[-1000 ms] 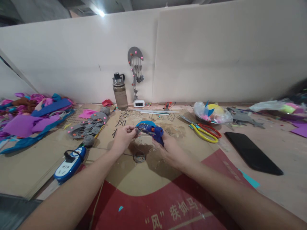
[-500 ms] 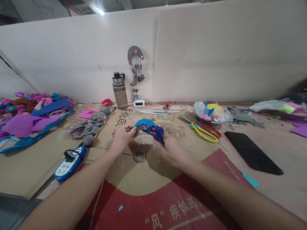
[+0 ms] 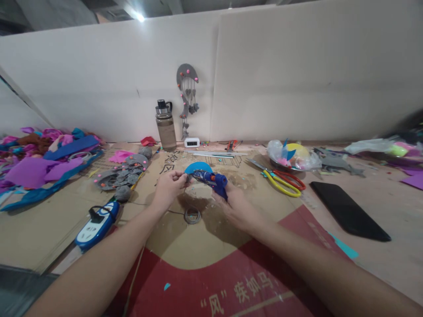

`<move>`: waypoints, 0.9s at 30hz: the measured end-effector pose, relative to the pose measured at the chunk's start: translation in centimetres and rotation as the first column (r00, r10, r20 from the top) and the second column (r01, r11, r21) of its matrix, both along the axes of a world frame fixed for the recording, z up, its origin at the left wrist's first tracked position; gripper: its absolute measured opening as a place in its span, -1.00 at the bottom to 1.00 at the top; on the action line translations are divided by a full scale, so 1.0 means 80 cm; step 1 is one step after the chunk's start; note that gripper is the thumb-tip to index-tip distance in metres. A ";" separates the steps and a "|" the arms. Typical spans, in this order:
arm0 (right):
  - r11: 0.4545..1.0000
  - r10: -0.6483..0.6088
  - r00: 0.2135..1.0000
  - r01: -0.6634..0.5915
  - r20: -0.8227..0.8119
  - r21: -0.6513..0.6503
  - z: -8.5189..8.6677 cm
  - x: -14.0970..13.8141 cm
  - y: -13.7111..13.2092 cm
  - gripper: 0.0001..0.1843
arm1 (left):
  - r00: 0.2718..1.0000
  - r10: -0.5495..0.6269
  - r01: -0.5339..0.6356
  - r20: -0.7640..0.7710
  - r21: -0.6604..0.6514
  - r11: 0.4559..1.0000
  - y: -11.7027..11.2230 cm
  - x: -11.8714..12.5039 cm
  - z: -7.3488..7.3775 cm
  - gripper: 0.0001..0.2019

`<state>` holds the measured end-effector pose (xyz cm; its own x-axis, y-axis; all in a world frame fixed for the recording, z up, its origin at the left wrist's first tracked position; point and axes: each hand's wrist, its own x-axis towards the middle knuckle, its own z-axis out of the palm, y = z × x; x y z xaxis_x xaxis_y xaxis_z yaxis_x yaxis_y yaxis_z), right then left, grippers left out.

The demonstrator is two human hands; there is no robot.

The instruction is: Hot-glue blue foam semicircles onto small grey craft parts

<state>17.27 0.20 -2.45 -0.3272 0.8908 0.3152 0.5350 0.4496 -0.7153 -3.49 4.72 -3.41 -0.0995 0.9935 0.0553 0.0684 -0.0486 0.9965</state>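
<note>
My right hand (image 3: pixel 236 202) is wrapped round the handle of a blue hot glue gun (image 3: pixel 218 181), its nozzle pointing left. The nozzle end is close to the fingertips of my left hand (image 3: pixel 170 187). Those fingers are pinched on something small and dark that I cannot make out. Behind the glue gun is a blue disc (image 3: pixel 198 167), partly covered by the gun and fingers. A small coil of grey cord (image 3: pixel 192 215) lies on the cardboard below my hands.
Scissors with red and yellow handles (image 3: pixel 280 181) and a black phone (image 3: pixel 350 211) lie to the right. A power strip (image 3: pixel 95 226), grey felt pieces (image 3: pixel 124 174) and coloured fabric (image 3: pixel 39 169) are on the left. At the back stand a water bottle (image 3: pixel 166 130) and a small clock (image 3: pixel 192 142).
The glue gun has shifted very slightly, and the blue disc shows a little further left. Both hands keep their grip in nearly the same place.
</note>
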 end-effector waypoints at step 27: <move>0.999 -0.003 1.000 0.003 -0.002 0.034 -0.006 -0.001 0.002 -0.66 | 0.997 -0.004 0.006 0.078 -0.025 1.000 -0.006 0.005 0.010 -0.72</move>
